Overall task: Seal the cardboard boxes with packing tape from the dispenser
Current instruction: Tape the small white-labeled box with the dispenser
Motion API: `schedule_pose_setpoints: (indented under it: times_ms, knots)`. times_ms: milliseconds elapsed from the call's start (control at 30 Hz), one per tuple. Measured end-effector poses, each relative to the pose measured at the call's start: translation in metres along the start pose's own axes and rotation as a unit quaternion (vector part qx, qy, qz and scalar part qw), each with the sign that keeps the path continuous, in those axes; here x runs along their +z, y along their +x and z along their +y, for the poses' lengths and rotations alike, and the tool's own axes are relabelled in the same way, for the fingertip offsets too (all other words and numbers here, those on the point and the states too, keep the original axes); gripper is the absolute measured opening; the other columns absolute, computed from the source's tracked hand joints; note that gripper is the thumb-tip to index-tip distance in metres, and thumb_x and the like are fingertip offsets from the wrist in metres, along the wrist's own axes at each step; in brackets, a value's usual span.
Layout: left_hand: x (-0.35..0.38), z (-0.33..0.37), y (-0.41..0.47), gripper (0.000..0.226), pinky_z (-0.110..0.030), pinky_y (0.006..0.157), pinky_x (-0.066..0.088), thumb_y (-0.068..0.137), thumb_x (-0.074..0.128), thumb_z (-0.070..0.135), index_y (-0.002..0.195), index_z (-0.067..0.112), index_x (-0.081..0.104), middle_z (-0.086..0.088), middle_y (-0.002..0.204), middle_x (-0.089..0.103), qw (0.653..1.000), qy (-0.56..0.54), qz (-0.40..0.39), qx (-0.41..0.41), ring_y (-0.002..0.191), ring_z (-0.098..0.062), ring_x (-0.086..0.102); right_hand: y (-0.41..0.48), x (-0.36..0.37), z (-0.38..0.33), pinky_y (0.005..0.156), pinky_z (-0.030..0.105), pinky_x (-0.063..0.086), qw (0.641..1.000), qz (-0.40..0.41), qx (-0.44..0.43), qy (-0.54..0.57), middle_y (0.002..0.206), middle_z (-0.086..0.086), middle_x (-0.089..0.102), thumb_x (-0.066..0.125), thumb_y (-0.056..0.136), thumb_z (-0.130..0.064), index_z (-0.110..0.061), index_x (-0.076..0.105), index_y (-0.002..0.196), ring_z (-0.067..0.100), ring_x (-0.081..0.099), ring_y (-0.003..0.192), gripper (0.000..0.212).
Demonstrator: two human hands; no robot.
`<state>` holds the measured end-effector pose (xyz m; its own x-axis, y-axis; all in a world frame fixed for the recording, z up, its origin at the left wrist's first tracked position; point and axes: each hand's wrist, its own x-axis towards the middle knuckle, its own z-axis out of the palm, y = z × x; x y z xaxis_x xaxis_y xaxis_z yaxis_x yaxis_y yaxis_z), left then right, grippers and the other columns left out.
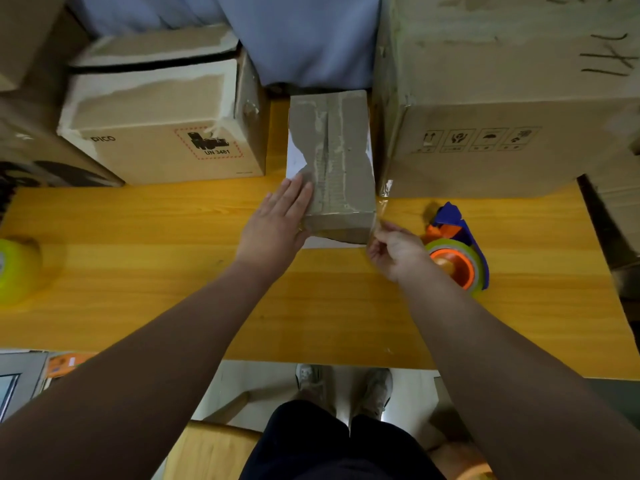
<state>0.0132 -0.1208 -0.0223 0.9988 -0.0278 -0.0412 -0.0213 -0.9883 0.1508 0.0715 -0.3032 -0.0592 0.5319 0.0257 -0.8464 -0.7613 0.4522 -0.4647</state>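
A small brown cardboard box [341,161] with torn old tape along its top seam stands in the middle of the yellow wooden table [173,271]. My left hand [280,216] lies flat, fingers straight, against the box's near left side. My right hand [394,251] pinches a strip of clear tape [382,206] at the box's near right corner. The blue and orange tape dispenser [457,251] with its roll lies on the table just right of my right hand.
A tan box marked UN 3481 [166,123] stands at the back left and a large carton [502,98] at the back right. A yellow-green tape roll [17,268] sits at the table's left edge. Blue cloth [304,39] hangs behind. My shoes show below the table's near edge.
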Motion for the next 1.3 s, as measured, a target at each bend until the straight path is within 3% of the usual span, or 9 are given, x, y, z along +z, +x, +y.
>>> schedule_pose_setpoints:
  times_ms: [100, 167, 300, 500, 700, 800, 900, 1133, 1300]
  knots:
    - [0.002, 0.003, 0.0, 0.074, -0.032, 0.12, 0.004, 0.096, 0.053, 0.033, 0.152, 0.018, 0.008, 0.0, 0.16, 0.006, 1.0, -0.002, 0.004, -0.005, 0.148, -0.017, 0.002, -0.004, -0.003, 0.002, 0.065, 0.03, 0.051, 0.986, 0.053, -0.047, -0.152, 0.095, 0.007, 0.058, 0.067, 0.089, -0.013, -0.016, 0.059, 0.119, 0.016, 0.052, 0.071, 0.032]
    - [0.002, 0.003, 0.0, 0.074, -0.031, 0.12, 0.004, 0.096, 0.053, 0.035, 0.152, 0.018, 0.009, 0.0, 0.16, 0.006, 1.0, -0.001, 0.004, -0.008, 0.148, -0.017, 0.002, -0.006, -0.006, 0.003, 0.082, 0.029, 0.05, 0.958, 0.09, -0.171, -0.214, 0.105, 0.003, 0.061, 0.063, 0.091, -0.014, -0.014, 0.062, 0.114, 0.019, 0.058, 0.091, 0.023]
    - [0.001, 0.002, 0.0, 0.073, -0.031, 0.119, 0.001, 0.096, 0.05, 0.036, 0.152, 0.018, 0.007, -0.001, 0.16, 0.005, 1.0, 0.009, 0.003, -0.005, 0.148, -0.017, 0.001, -0.027, -0.004, 0.004, 0.092, 0.026, 0.052, 0.957, -0.014, -0.273, -0.1, 0.107, 0.005, 0.067, 0.041, 0.099, 0.0, -0.005, 0.064, 0.115, 0.015, 0.063, 0.101, 0.029]
    - [0.004, 0.006, -0.001, 0.073, -0.029, 0.115, -0.007, 0.097, 0.049, 0.035, 0.152, 0.016, 0.005, -0.002, 0.16, 0.002, 1.0, 0.016, 0.008, -0.017, 0.148, -0.018, -0.001, -0.025, -0.019, 0.039, 0.112, 0.022, 0.026, 0.888, -0.115, -0.303, -0.326, 0.149, -0.003, 0.04, 0.035, 0.1, 0.002, -0.021, 0.034, 0.149, 0.011, 0.034, 0.137, 0.054]
    - [-0.001, 0.004, -0.001, 0.073, -0.03, 0.117, -0.002, 0.097, 0.048, 0.034, 0.152, 0.017, 0.003, -0.003, 0.16, 0.002, 1.0, 0.014, -0.003, -0.006, 0.148, -0.018, -0.001, -0.02, -0.037, -0.009, 0.1, 0.028, 0.043, 0.712, -0.111, -0.365, -0.59, 0.147, 0.0, 0.042, 0.049, 0.096, -0.004, -0.04, 0.013, 0.15, 0.016, 0.045, 0.131, 0.074]
    - [-0.002, 0.003, -0.001, 0.072, -0.03, 0.118, -0.001, 0.097, 0.048, 0.033, 0.152, 0.017, 0.003, -0.002, 0.16, 0.001, 1.0, 0.016, -0.003, -0.005, 0.148, -0.017, -0.001, -0.024, -0.029, -0.03, 0.109, 0.036, 0.038, 0.601, -0.136, -0.436, -0.656, 0.16, -0.007, 0.012, 0.06, 0.092, -0.013, -0.05, -0.006, 0.146, 0.015, 0.029, 0.141, 0.093]
    - [-0.003, 0.002, -0.001, 0.072, -0.03, 0.118, 0.0, 0.097, 0.049, 0.031, 0.152, 0.016, 0.006, -0.002, 0.16, 0.002, 1.0, 0.009, -0.002, 0.0, 0.148, -0.018, 0.0, -0.019, -0.019, -0.039, 0.102, 0.037, 0.046, 0.511, -0.17, -0.465, -0.703, 0.159, -0.013, -0.014, 0.065, 0.089, -0.016, -0.06, -0.015, 0.136, 0.019, 0.027, 0.142, 0.103]
    - [-0.001, 0.001, 0.002, 0.07, -0.026, 0.116, -0.002, 0.098, 0.049, 0.032, 0.152, 0.017, 0.008, 0.0, 0.16, 0.003, 1.0, 0.004, 0.017, -0.001, 0.148, -0.016, 0.001, -0.007, -0.012, -0.041, 0.091, 0.04, 0.053, 0.444, -0.124, -0.492, -0.739, 0.159, -0.005, -0.018, 0.071, 0.084, -0.024, -0.046, 0.005, 0.149, 0.029, 0.032, 0.139, 0.095]
    - [-0.001, 0.003, 0.002, 0.067, -0.026, 0.117, 0.002, 0.098, 0.049, 0.026, 0.152, 0.018, 0.011, 0.002, 0.16, 0.005, 1.0, -0.009, 0.02, -0.007, 0.147, -0.015, 0.002, -0.003, -0.012, -0.043, 0.108, 0.046, 0.037, 0.435, -0.135, -0.488, -0.745, 0.161, 0.003, -0.009, 0.067, 0.087, -0.031, -0.043, 0.005, 0.15, 0.031, 0.024, 0.143, 0.089]
